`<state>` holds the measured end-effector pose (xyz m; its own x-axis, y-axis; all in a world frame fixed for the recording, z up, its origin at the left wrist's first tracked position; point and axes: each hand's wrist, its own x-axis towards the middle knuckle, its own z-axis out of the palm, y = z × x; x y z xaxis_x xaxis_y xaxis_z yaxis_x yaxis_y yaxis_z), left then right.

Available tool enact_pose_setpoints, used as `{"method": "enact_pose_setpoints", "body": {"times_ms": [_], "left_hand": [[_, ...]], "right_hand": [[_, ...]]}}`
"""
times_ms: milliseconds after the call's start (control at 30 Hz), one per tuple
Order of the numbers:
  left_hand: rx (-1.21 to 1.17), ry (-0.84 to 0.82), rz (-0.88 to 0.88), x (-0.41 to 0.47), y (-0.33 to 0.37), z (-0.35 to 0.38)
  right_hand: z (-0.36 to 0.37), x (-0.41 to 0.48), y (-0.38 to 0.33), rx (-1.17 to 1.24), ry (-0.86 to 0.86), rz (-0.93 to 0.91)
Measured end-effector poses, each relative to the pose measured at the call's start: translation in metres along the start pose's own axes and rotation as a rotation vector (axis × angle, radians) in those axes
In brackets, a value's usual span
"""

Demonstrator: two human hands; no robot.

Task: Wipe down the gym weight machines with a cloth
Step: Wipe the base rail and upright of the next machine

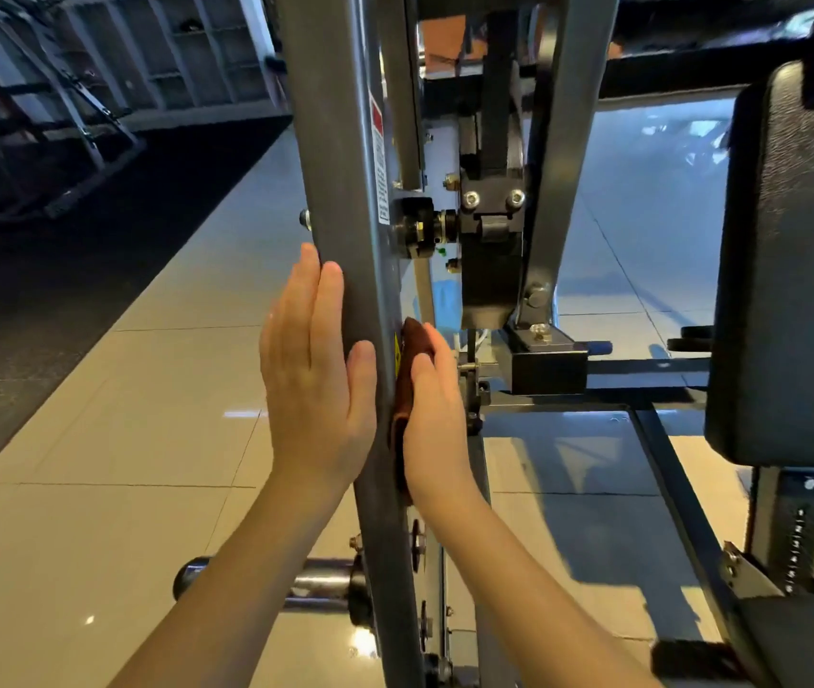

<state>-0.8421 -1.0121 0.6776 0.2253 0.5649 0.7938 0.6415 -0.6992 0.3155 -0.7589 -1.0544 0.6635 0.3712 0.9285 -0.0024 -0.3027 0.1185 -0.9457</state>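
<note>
A grey steel upright [340,141] of the weight machine runs down the middle of the view. My left hand [315,369] lies flat against its left face, fingers straight and pointing up. My right hand [437,419] presses a dark red-brown cloth [407,379] against the upright's right face, fingers extended along the cloth. The cloth is folded and mostly hidden between my palm and the metal. A red and white warning label [379,156] sits higher on that face.
A black padded backrest [787,270] stands at the right. Black pivot hardware with bolts [492,211] sits just right of the upright. A chrome weight peg [266,580] sticks out low left. Glossy beige tiles [122,464] and dark rubber flooring [72,250] lie left.
</note>
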Motion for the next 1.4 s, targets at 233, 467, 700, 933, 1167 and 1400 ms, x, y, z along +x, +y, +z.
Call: {"method": "enact_pose_setpoints", "body": {"times_ms": [233, 467, 700, 933, 1167, 1400], "left_hand": [[-0.110, 0.020, 0.051, -0.004, -0.004, 0.009], [-0.132, 0.027, 0.090, -0.005, -0.006, 0.011], [-0.114, 0.028, 0.110, -0.004, -0.006, 0.011], [-0.117, 0.021, 0.108, -0.005, -0.007, 0.009], [-0.105, 0.021, 0.090, -0.005, -0.006, 0.010], [-0.098, 0.013, 0.099, -0.005, -0.008, 0.010]], "right_hand": [[-0.005, 0.000, 0.018, -0.044, 0.013, 0.006], [-0.005, -0.026, 0.034, -0.034, -0.007, -0.130], [0.002, 0.010, -0.001, -0.036, -0.083, -0.187], [-0.006, 0.003, 0.013, -0.095, -0.064, -0.123], [-0.009, -0.022, 0.033, -0.066, -0.117, -0.286], [0.006, 0.027, -0.014, -0.040, -0.116, -0.355]]}}
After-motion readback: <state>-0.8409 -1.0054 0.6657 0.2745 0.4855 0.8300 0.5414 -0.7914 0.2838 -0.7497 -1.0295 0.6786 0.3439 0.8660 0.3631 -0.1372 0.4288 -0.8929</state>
